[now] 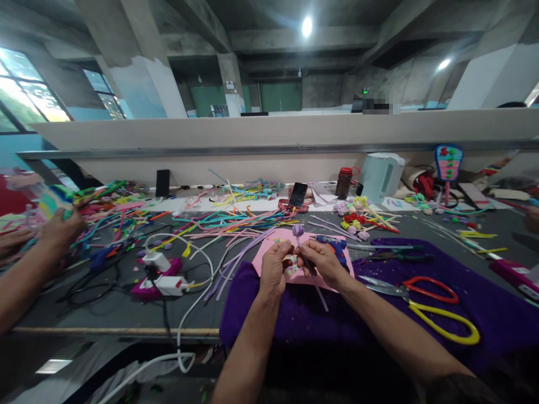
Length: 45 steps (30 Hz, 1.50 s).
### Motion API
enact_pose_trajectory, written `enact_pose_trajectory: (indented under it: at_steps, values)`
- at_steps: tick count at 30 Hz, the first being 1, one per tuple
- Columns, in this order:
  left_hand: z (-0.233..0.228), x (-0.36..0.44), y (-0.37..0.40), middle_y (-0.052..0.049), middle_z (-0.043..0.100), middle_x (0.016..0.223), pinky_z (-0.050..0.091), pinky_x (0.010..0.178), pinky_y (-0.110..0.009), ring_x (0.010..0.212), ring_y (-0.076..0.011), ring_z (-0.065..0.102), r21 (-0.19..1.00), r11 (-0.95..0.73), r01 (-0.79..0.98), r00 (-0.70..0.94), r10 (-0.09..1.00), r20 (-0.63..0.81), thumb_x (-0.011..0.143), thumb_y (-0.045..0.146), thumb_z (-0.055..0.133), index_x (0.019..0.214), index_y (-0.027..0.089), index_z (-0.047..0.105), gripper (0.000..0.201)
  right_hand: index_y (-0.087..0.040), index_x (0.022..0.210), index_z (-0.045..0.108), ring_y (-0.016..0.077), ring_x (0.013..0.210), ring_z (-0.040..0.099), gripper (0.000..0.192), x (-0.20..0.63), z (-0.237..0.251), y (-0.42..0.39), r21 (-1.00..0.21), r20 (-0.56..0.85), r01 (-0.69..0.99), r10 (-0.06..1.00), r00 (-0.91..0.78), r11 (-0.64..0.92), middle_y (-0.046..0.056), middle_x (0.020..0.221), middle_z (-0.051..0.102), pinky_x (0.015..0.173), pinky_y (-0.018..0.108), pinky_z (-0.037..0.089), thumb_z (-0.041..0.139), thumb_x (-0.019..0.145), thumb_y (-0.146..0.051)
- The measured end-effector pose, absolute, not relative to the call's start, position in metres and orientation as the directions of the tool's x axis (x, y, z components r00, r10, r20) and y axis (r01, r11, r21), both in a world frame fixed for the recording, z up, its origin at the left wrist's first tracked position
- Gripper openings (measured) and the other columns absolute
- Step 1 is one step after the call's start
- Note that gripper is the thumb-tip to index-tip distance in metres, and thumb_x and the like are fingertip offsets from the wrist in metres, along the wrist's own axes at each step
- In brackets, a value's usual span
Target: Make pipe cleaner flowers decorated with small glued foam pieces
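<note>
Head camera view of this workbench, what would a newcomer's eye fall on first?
Probably the big scissors, with one red and one yellow handle, lying on the purple cloth at the right. Next, likely the small fuzzy purple flower near the centre, at the fingertips of the left hand and right hand, over a pink sheet. Beyond these, bright pipe cleaners sprawl across the dark table.

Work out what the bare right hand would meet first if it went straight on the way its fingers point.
The right hand points forward and leftward, so probably the bare left hand, facing it beside the thin, pale-purple stem; exact depth there is unclear.
</note>
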<state>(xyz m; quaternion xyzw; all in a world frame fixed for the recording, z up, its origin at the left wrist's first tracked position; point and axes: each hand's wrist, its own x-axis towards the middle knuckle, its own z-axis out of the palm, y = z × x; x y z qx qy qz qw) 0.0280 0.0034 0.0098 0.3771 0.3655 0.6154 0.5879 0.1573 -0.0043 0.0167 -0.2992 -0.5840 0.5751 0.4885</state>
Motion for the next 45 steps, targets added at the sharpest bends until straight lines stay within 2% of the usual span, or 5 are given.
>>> enact_pose_trajectory:
  at_steps: [14, 17, 22, 31, 45]
  values:
    - [0.012, 0.03, 0.002, 0.002, 0.054, 0.057, 0.035, 0.044, -0.021, 0.042, -0.0068, 0.047, 0.908, 0.021, -0.417, 0.144, 0.989, 0.043, 0.062, 0.035, 0.069, 0.07, 0.013, 0.06, 0.025, -0.016, 0.07, 0.049, 0.0061, 0.036, 0.044, 0.031, 0.158, 0.012, -0.003, -0.977, 0.213, -0.098, 0.885, -0.413, 0.19, -0.002, 0.056, 0.055, 0.034, 0.018, 0.028, 0.044, 0.082, -0.045]
    - [0.013, 0.029, 0.003, 0.002, 0.055, 0.057, 0.036, 0.044, -0.019, 0.044, -0.0062, 0.047, 0.905, 0.052, -0.421, 0.112, 0.994, -0.004, 0.058, 0.031, 0.072, 0.069, 0.012, 0.062, 0.024, -0.017, 0.07, 0.052, 0.0084, 0.045, 0.049, 0.031, 0.161, 0.014, -0.003, -0.918, 0.323, 0.105, 0.874, -0.362, 0.383, 0.0, 0.059, 0.057, 0.044, 0.02, 0.037, 0.041, 0.084, -0.042]
    - [0.016, 0.026, 0.007, 0.001, 0.059, 0.068, 0.026, 0.038, -0.013, 0.049, -0.0028, 0.046, 0.87, -0.013, -0.494, -0.002, 1.0, 0.014, 0.06, 0.03, 0.071, 0.073, 0.013, 0.064, 0.023, -0.017, 0.08, 0.056, 0.0116, 0.064, 0.055, 0.016, 0.175, 0.023, -0.002, -0.6, 0.611, 0.526, 0.77, -0.185, 0.603, 0.003, 0.076, 0.061, 0.059, 0.023, 0.04, 0.054, 0.078, -0.033]
    - [0.015, 0.028, 0.001, 0.001, 0.059, 0.058, 0.027, 0.04, -0.016, 0.042, -0.0033, 0.043, 0.879, 0.048, -0.474, 0.078, 0.997, -0.012, 0.057, 0.031, 0.073, 0.075, 0.012, 0.064, 0.028, -0.018, 0.075, 0.051, 0.0079, 0.044, 0.051, 0.014, 0.185, 0.025, 0.003, -0.864, 0.448, 0.215, 0.89, -0.087, 0.456, -0.003, 0.059, 0.055, 0.041, 0.019, 0.035, 0.051, 0.078, -0.032]
    - [0.015, 0.03, 0.0, 0.0, 0.06, 0.058, 0.024, 0.039, -0.017, 0.04, -0.003, 0.039, 0.908, 0.003, -0.42, 0.07, 0.997, 0.029, 0.057, 0.031, 0.072, 0.076, 0.012, 0.065, 0.028, -0.017, 0.073, 0.054, 0.0076, 0.042, 0.047, 0.007, 0.213, 0.04, 0.008, -0.912, 0.409, 0.048, 0.912, 0.041, 0.407, -0.005, 0.053, 0.052, 0.041, 0.021, 0.04, 0.056, 0.069, -0.022]
